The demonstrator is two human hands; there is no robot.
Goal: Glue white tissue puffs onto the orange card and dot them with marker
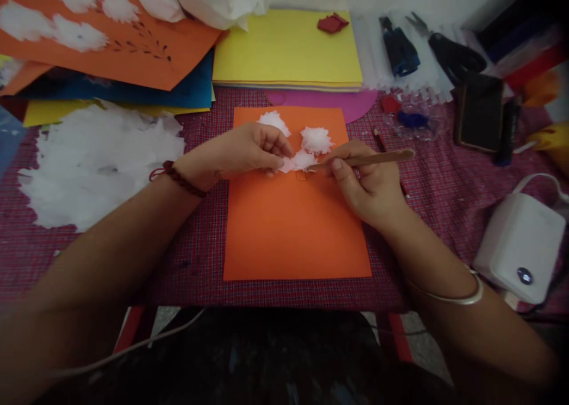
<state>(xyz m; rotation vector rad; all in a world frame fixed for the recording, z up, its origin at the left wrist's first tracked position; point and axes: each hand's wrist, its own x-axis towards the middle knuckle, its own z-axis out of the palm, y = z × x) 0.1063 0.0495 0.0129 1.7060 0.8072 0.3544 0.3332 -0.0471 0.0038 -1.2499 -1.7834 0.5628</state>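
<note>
An orange sheet [297,233] lies on the checked cloth, with white ruffled paper flowers [316,140] on its upper part. My left hand [262,150] has its thumb and fingers closed on the edge of a small white paper piece [288,165], low over the sheet. From the right, my right hand [367,182] grips a thin wooden stick [382,158]. The stick's tip reaches the white paper just beside my left fingertips. A faint small outline shows on the sheet right below the tip.
White paper cutouts [102,162] are heaped at the left. Behind stand a yellow paper stack [288,49] and an orange sheet with flowers [186,52]. Scissors [456,55], a phone [480,111] and a white device [520,245] are at the right.
</note>
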